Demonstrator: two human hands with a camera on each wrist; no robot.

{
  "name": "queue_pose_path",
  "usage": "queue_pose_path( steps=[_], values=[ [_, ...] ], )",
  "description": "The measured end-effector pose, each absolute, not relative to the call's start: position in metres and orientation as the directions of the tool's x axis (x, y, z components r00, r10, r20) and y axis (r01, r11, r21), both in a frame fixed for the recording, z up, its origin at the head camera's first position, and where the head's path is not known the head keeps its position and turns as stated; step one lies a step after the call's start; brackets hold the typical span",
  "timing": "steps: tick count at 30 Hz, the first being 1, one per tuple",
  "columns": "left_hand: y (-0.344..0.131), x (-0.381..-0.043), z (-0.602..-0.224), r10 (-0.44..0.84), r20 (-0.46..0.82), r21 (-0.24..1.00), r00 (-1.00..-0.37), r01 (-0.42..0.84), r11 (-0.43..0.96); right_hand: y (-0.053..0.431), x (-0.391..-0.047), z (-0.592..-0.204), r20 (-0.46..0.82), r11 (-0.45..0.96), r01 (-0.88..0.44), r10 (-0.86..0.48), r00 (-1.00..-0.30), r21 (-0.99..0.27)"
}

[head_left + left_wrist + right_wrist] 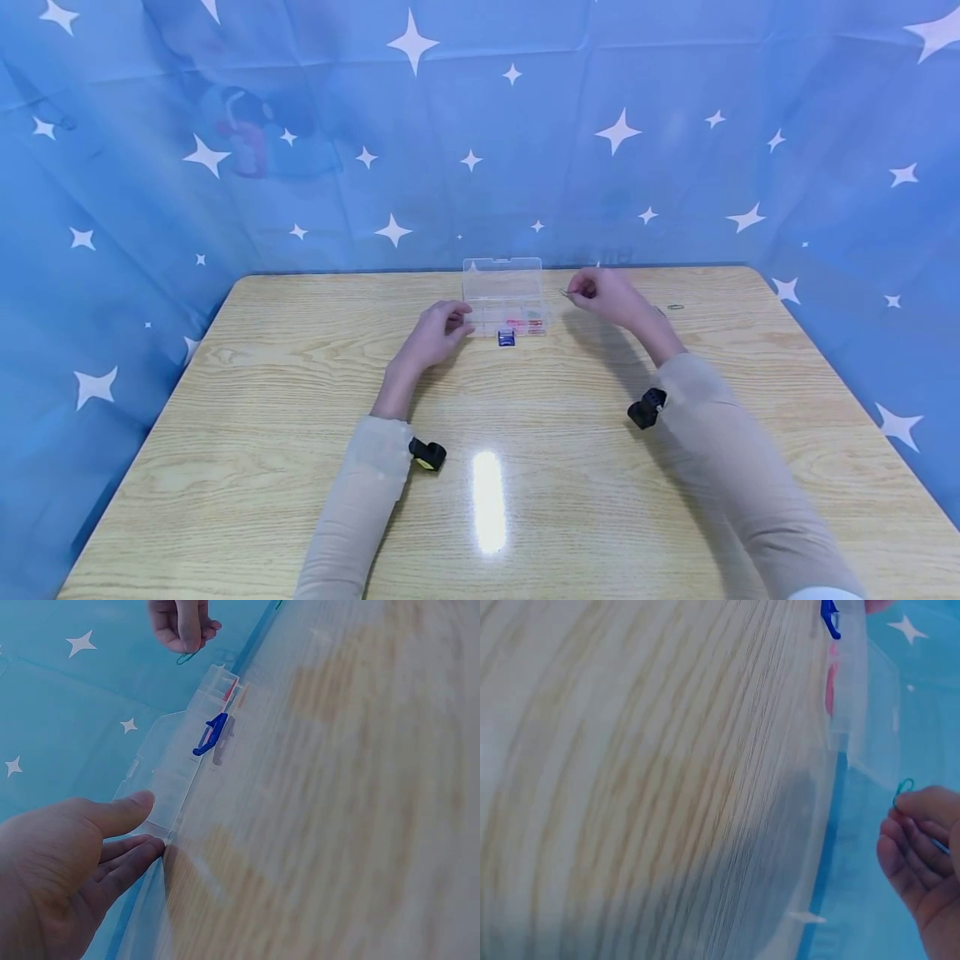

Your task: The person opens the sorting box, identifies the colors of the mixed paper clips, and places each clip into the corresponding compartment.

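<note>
A clear plastic compartment box point(483, 327) lies at the far edge of the table with its clear lid point(502, 279) raised at the back. Red and pink small items point(525, 325) fill a right compartment, and a blue latch point(210, 735) hangs at the front. My left hand point(441, 332) holds the box's left end, thumb and fingers at the corner. Right of the box and above the table, my right hand point(606, 296) pinches a green paper clip point(904, 787) between thumb and fingertips.
Another paper clip point(676, 307) lies on the wooden table point(300, 400) to the right of my right hand, with one more partly hidden by that wrist. A blue star-patterned curtain point(450, 192) stands right behind the table's far edge.
</note>
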State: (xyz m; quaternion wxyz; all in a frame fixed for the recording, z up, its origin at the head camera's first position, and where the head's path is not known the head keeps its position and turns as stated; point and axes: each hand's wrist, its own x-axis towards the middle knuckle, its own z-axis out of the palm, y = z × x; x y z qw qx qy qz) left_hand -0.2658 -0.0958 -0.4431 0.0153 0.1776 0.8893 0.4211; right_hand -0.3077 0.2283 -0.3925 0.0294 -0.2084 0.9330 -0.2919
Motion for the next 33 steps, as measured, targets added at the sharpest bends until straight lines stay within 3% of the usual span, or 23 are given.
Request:
queue_pose_path(
  steps=[33],
  values=[
    [-0.097,-0.266,-0.444,0.344,0.135,0.744,-0.929,0.324,0.584,0.184,-0.315,-0.405,0.067,0.708,-0.436,-0.484,-0.872,-0.555]
  ],
)
